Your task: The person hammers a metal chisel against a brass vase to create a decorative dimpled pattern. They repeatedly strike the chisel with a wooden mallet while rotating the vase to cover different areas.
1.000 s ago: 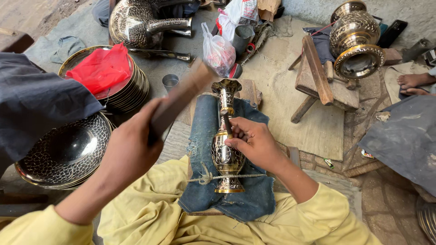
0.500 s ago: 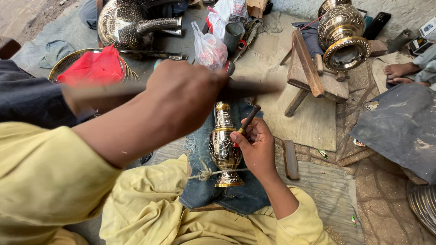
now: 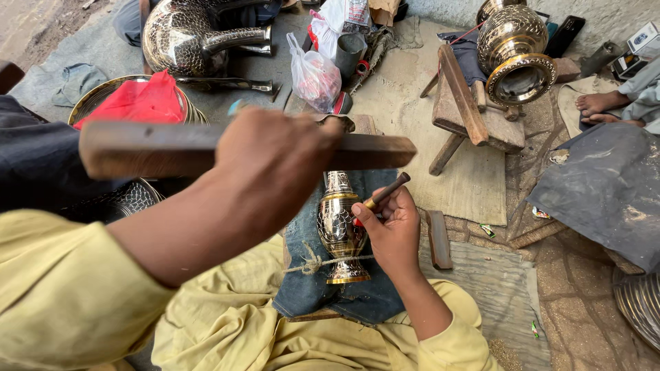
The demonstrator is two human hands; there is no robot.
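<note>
Left hand is gripping a wooden mallet raised high; right hand is pinching a chisel against the brass vase tied onto the denim pad. An off-centre swing could be smashing fingers or skidding the chisel across the engraving.

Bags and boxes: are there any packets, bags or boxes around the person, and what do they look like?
Plastic bag: top middle on the ground, knotted, clear with pink-red things inside.
Second bag: behind it at the top edge, white and crumpled.
Small box: far top right corner, pale with dark sides, partly cut off.
Wrapper scrap: on the mat beside the right hand.
</note>
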